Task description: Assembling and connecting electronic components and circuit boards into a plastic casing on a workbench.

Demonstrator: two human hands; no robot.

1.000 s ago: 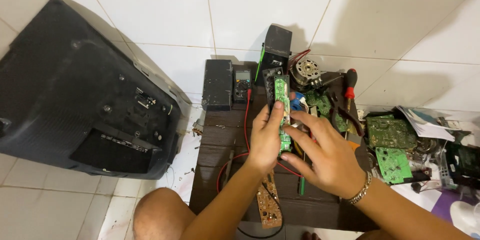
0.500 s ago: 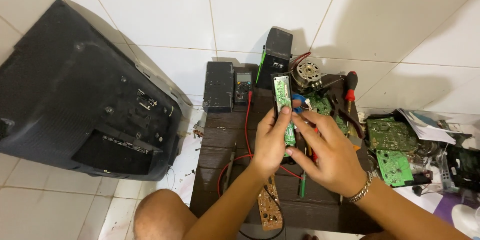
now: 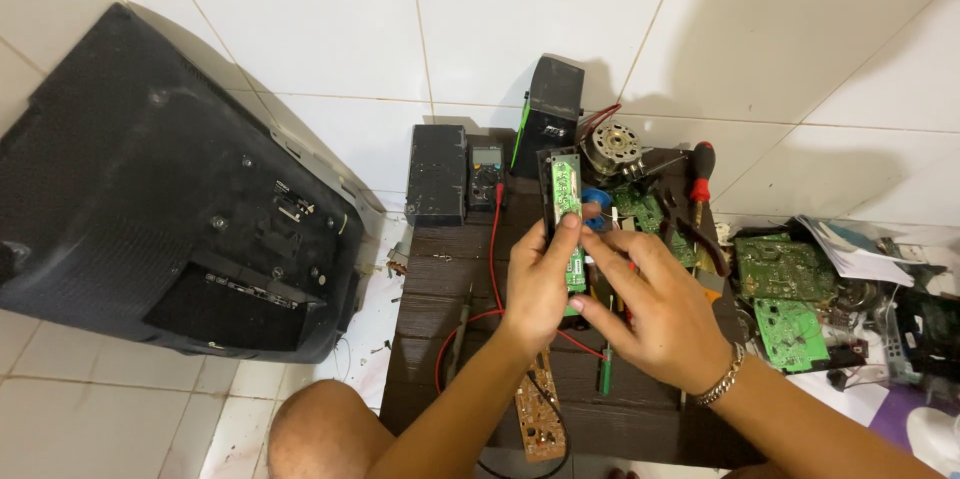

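Observation:
A long narrow green circuit board [image 3: 567, 201] in a black frame is held upright over a small dark wooden table [image 3: 440, 279]. My left hand [image 3: 535, 284] grips its lower part, thumb on the face. My right hand [image 3: 655, 304], with a bracelet at the wrist, pinches the board's lower right edge with its fingertips. Below my hands a brown circuit board [image 3: 540, 409] lies on the table, and a green-handled tool [image 3: 604, 371] lies beside it.
A black television back [image 3: 150, 209] leans at the left on the white tiles. On the table stand a multimeter [image 3: 485, 171] with red leads, a black box [image 3: 436, 174], a black unit [image 3: 553, 111], a motor [image 3: 612, 147] and a red-handled screwdriver [image 3: 702, 167]. Green boards [image 3: 785, 284] lie at the right.
My hands and the green board have stayed nearly in place; my right fingers have shifted slightly along its lower edge.

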